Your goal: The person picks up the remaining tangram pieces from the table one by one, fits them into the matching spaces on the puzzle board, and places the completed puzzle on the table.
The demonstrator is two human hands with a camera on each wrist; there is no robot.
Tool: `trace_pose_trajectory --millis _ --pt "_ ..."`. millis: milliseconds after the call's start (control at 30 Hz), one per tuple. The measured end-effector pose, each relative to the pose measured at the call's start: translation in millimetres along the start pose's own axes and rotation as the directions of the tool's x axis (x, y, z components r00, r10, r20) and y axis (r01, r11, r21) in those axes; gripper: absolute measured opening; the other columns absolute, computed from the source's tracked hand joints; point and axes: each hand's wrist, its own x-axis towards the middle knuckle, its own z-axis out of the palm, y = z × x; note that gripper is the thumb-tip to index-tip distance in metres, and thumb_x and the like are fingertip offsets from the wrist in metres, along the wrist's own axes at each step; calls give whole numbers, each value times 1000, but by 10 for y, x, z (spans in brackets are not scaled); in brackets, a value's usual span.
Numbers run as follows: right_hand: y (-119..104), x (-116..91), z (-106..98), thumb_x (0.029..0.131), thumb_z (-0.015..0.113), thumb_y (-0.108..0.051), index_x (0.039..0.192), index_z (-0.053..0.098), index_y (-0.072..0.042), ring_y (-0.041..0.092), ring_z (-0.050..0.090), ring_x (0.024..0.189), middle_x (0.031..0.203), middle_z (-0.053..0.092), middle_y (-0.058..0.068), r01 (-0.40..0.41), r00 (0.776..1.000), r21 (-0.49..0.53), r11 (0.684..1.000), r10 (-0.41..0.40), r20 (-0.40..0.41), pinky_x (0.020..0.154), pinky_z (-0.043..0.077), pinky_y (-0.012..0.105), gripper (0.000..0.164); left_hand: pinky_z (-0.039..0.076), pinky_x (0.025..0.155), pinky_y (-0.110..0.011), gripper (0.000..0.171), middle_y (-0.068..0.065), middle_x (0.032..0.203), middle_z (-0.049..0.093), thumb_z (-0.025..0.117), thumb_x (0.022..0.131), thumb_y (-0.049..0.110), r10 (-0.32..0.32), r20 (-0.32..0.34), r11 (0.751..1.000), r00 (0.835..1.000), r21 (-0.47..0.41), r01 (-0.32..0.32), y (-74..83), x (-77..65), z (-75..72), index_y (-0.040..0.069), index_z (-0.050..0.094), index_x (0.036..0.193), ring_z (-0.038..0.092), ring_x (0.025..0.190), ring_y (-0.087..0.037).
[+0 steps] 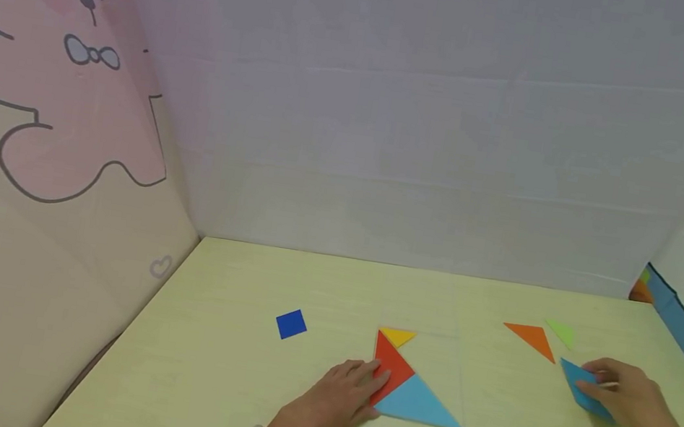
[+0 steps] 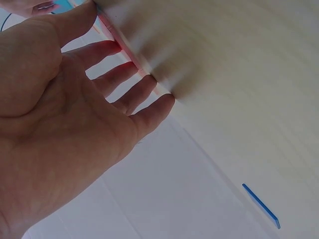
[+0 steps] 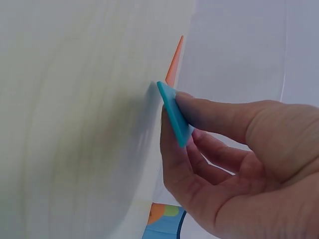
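My right hand [image 1: 634, 400] pinches a blue tangram piece [image 1: 580, 389], a parallelogram by its outline, between thumb and fingers. In the right wrist view the piece [image 3: 174, 117] is tilted on its edge above its shadow on the table. My left hand [image 1: 339, 395] rests with its fingertips on the large red triangle [image 1: 394, 369], partly covering its left side. A large light blue triangle [image 1: 420, 403] adjoins the red one at its lower right. The small yellow triangle [image 1: 398, 337] lies against the red one's upper tip. In the left wrist view the fingers [image 2: 107, 52] are extended.
A dark blue square [image 1: 291, 324] lies apart on the left. An orange triangle [image 1: 533, 339] and a small green triangle [image 1: 561, 333] lie at the right, beyond the right hand. Pale curtains [image 1: 353, 135] with printed animals enclose the pale wooden table [image 1: 197, 354].
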Motion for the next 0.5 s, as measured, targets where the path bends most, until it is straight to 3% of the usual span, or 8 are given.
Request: trace_pose_trajectory --millis 500 --pt "-176 13 62 95 75 -23 115 59 14 48 66 96 105 66 33 -5 1000 86 996 5 -4 75 57 53 45 39 116 -36 61 0 162 39 59 104 43 -2 -6 1000 1000 -9 2 -1 -3 14 22 42 159 42 142 -21"
